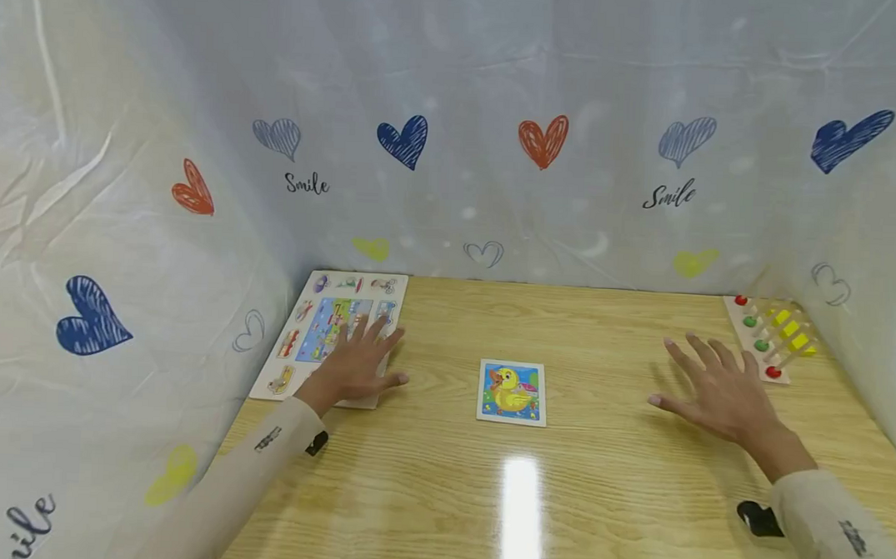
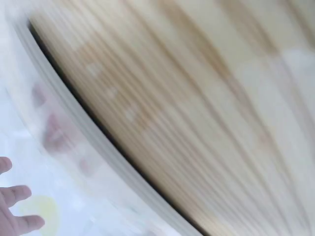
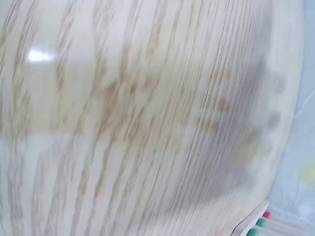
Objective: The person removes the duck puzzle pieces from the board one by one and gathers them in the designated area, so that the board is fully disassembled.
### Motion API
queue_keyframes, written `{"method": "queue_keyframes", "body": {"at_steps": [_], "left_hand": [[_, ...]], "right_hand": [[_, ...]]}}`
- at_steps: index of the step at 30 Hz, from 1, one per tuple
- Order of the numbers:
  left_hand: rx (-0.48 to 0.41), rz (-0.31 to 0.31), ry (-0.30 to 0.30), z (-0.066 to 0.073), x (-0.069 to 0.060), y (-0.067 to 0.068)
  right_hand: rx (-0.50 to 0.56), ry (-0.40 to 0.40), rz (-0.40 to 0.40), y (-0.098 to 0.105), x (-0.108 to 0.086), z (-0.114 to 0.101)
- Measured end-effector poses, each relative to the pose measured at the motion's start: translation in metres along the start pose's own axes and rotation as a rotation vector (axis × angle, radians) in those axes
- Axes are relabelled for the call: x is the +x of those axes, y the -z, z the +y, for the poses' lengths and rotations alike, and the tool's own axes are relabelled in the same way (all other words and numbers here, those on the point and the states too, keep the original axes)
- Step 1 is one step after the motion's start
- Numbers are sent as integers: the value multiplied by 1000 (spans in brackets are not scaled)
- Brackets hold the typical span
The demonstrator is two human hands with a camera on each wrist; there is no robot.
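In the head view my left hand [image 1: 354, 367] is spread over the right part of a picture puzzle board [image 1: 287, 381], hiding some of its pieces. Whether it touches the board I cannot tell. Its fingertips also show at the lower left of the left wrist view. On the right, my right hand [image 1: 724, 396] has its fingers spread and holds nothing. Beside it stands a wooden board with pegs [image 1: 779, 340] and red and green balls. Between the hands lies a small square duck puzzle [image 1: 512, 393], flat on the table.
The wood-grain table [image 1: 438, 496] carries a bright light reflection near the front. A pale curtain [image 1: 472, 80] with hearts and the word Smile rises behind it and along both sides. Something yellow [image 1: 794, 330] lies behind the pegs.
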State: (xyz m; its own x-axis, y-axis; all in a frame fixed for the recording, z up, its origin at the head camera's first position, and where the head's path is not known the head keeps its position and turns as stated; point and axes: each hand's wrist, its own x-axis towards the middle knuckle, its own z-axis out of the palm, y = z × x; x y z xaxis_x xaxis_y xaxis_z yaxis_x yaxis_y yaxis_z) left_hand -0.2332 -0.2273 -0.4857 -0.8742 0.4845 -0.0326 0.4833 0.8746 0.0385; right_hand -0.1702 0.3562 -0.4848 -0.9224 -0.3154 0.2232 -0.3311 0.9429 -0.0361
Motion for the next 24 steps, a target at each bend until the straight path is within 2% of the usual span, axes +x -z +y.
{"method": "queue_keyframes", "body": {"at_steps": [5,10,17,24], "left_hand": [[-11,-14,-94,25,3,3],[-3,-73,-190,53,8,4],[6,-109,-407,90,10,-1],[44,-146,-529,122,14,2]], "right_hand": [[12,26,1,0,6,-15],[57,62,6,-1,12,-35],[114,96,-10,-3,22,-62],[182,108,-61,-9,37,-83]]}}
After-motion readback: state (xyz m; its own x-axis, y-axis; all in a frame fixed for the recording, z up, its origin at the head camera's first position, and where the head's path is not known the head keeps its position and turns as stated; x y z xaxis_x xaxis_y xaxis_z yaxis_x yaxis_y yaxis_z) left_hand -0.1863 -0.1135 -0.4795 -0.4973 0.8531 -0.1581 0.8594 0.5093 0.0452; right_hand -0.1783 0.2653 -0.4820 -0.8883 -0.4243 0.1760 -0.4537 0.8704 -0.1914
